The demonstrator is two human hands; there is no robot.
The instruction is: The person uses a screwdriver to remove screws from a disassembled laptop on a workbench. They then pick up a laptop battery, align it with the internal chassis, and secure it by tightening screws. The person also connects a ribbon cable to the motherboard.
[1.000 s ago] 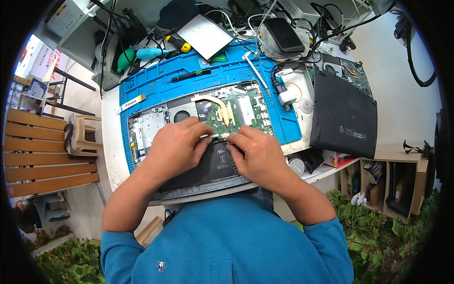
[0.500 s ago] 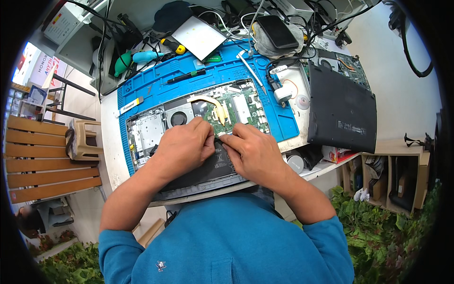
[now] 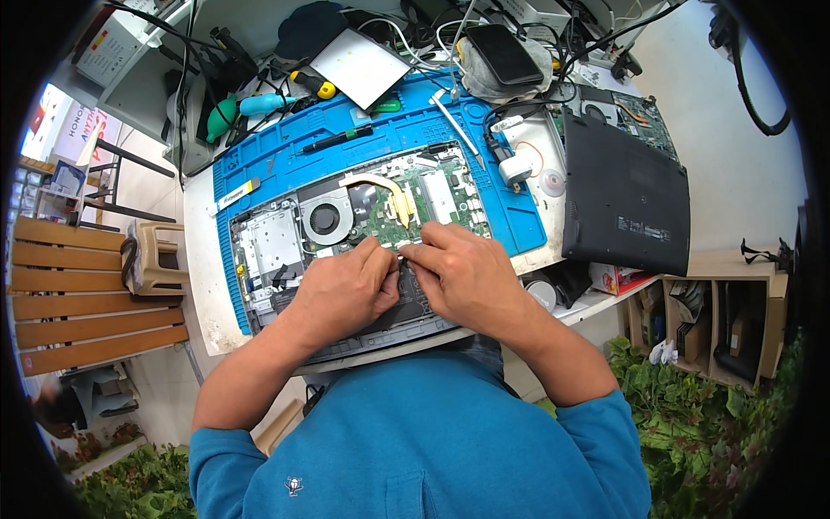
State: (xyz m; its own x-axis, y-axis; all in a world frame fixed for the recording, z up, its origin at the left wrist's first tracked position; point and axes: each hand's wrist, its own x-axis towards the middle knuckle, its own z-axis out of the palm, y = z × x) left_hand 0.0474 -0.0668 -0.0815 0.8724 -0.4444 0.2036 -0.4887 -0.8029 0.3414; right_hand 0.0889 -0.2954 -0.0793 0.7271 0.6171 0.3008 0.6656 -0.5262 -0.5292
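Note:
An opened laptop [image 3: 266,235] lies on a blue work mat [image 3: 519,227], its insides facing up. Its green circuit board [image 3: 370,208] carries a copper heat pipe [image 3: 399,206], with a round fan [image 3: 325,220] to the left. Along the near side is a dark battery [image 3: 393,322], partly covered by my hands. My left hand [image 3: 346,285] has its fingers bent and pinched at the board's near edge. Beside it, my right hand [image 3: 462,272] pinches at the same spot, fingertips almost meeting the left ones. Whatever sits between the fingertips is too small to make out.
A black screwdriver [image 3: 335,139] and a white slim tool [image 3: 459,130] lie on the mat beyond the laptop. To the right are a white plug adapter [image 3: 517,166] and a black laptop cover [image 3: 627,195]. A phone [image 3: 504,54], cables and a yellow-black screwdriver [image 3: 313,84] crowd the back.
My left hand has shifted nearer to me and slightly right, uncovering the whole fan. The right hand stays at nearly the same place, still pinched.

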